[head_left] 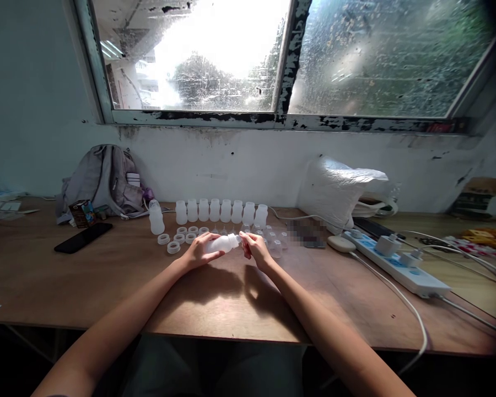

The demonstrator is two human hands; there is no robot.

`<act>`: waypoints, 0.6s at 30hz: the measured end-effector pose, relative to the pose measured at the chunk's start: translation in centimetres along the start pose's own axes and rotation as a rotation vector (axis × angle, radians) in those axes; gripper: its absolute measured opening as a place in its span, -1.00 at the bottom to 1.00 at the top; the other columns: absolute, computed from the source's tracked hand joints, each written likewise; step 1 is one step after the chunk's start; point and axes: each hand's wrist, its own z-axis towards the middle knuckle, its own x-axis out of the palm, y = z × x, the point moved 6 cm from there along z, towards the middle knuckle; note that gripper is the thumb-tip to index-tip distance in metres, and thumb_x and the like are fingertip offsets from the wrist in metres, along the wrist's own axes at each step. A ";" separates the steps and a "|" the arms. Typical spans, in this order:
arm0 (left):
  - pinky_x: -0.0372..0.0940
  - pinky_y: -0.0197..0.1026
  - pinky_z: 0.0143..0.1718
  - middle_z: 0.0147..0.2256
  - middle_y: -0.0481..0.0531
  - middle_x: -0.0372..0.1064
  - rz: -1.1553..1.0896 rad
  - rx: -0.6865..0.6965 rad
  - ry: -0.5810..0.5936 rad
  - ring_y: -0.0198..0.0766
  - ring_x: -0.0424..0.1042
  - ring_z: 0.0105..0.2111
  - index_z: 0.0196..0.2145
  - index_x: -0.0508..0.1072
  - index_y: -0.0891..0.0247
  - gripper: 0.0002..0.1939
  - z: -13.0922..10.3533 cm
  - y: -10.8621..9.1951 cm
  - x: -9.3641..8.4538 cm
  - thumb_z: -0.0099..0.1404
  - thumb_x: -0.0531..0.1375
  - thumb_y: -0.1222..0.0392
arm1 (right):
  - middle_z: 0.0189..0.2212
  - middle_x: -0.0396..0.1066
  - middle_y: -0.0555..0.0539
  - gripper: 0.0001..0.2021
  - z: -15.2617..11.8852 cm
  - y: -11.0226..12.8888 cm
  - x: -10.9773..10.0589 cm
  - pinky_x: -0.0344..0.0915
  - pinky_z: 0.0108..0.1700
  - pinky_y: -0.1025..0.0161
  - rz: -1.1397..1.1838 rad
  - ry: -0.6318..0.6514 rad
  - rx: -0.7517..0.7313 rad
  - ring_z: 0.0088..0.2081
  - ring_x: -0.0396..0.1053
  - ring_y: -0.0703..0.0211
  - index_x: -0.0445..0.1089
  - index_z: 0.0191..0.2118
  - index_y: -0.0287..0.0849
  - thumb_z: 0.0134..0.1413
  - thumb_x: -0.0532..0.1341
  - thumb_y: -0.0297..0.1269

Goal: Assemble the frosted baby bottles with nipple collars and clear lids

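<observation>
Here we are at the wooden table (128,281), and the landmark is the bottle row (214,210), eight frosted white bottles standing upright side by side near the wall. In front of the bottle row, on the side nearer the person, both hands are busy with the held bottle (220,244), lying on its side in the air with its neck toward the right. The left hand (200,249) has it by the body, fingers and thumb wrapped partway round, open only as wide as the bottle. Over at the neck, the right hand (254,248) has thumb and forefinger brought together in a pinch on a small clear tip (238,239) at the mouth; its exact shape is too small to tell, and the other fingers are curled in. Look just in front of the bottle row's left part: white rings (173,247) lie in a cluster, and in front of its right end sit clear caps (276,250). Left of the bottle row stands a lone bottle (156,219) with a pointed top; farther left, a black phone (84,238) lies flat, with a grey backpack (103,182) behind it. Well to the right of the bottle row, there's a white power strip (397,267) with plugs in it.
</observation>
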 end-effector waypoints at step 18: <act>0.21 -0.14 -0.24 -0.23 0.09 0.32 -0.047 -0.194 0.040 -0.14 0.31 -0.25 -0.15 0.28 0.26 -0.52 -0.4 -0.5 1.6 0.04 0.15 -0.10 | -0.63 0.26 0.03 -0.66 -0.1 -0.4 0.4 0.17 -0.49 0.30 -0.150 -0.031 0.003 -0.55 0.23 0.28 0.23 -0.57 -0.21 -0.28 0.26 -0.02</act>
